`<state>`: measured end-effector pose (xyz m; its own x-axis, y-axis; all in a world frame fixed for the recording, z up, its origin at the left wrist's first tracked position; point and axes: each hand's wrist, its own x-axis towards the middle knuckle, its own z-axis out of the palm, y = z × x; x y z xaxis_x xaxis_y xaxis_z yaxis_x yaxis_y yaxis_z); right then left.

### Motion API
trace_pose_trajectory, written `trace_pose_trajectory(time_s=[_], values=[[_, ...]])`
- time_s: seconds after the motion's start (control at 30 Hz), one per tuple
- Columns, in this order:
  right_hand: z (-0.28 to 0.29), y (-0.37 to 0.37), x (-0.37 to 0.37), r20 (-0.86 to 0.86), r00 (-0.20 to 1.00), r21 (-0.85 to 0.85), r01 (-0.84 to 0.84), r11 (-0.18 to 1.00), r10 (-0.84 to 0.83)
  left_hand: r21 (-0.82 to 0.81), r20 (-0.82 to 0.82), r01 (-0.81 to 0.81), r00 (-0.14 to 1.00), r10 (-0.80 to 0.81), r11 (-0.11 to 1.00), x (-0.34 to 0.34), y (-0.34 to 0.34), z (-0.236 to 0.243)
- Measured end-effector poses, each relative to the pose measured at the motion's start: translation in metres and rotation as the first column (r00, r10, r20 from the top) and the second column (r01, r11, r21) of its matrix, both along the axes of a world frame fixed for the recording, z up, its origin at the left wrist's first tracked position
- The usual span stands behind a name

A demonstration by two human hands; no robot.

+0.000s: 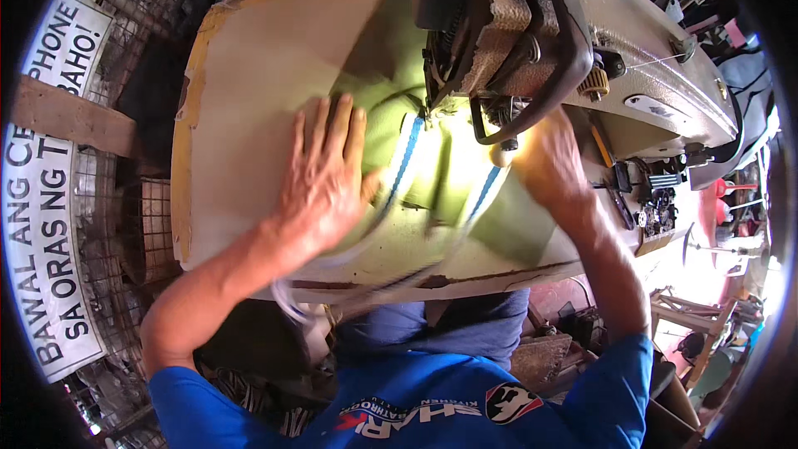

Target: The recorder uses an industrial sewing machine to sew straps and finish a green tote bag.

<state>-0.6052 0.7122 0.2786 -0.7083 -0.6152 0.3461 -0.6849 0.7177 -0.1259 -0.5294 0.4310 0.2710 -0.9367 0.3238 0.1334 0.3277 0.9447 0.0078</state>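
Green fabric [391, 129] spread flat in the middle of the tabletop [249, 58], running from the near edge up under the sewing machine [582, 25] at the far right corner. Blue-and-white striped trim [407, 158] stitched along it, long axis going near-to-far, straight toward the needle area. Second strip of the same trim [486, 191] a bit to the right, roughly parallel, angled toward the near edge.

Left hand [324, 175] pressed palm-down on the cloth, fingers spread wide and pointing at the far edge, thumb touching the left strip. Not gripping anything, just pinning it flat. Sits just left of the presser foot line, so clearly the nearer one to that seam.

Right hand [549, 162] on the far side of the second strip, tucked under the machine's head right by the lit patch. Can't tell if those fingers are pinched on the fabric or only resting there, too washed out by the lamp.

Loose white cord [287, 299] hanging off the near edge.
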Motion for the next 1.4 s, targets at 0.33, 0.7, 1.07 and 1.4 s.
trace_pose_trajectory(time_s=[0.33,0.7,1.07,1.4], values=[[-0.01,-0.016,0.038,-0.072,0.985,-0.06,-0.161,0.985,0.157,0.203,-0.27,0.379,0.908,-0.32,0.903,-0.032,0.013,0.018],[-0.015,-0.015,0.014,0.052,0.958,-0.019,-0.281,0.96,0.281,0.415,-0.167,0.433,0.901,-0.4,0.8,-0.034,0.012,-0.004],[-0.024,-0.013,0.014,0.028,0.954,-0.1,-0.295,0.95,0.299,0.424,-0.097,0.438,0.892,-0.441,0.793,-0.037,0.013,-0.002],[-0.015,-0.013,-0.001,0.056,0.959,0.068,-0.28,0.957,0.277,0.352,-0.135,0.471,0.881,-0.454,0.809,-0.044,0.011,0.006]])
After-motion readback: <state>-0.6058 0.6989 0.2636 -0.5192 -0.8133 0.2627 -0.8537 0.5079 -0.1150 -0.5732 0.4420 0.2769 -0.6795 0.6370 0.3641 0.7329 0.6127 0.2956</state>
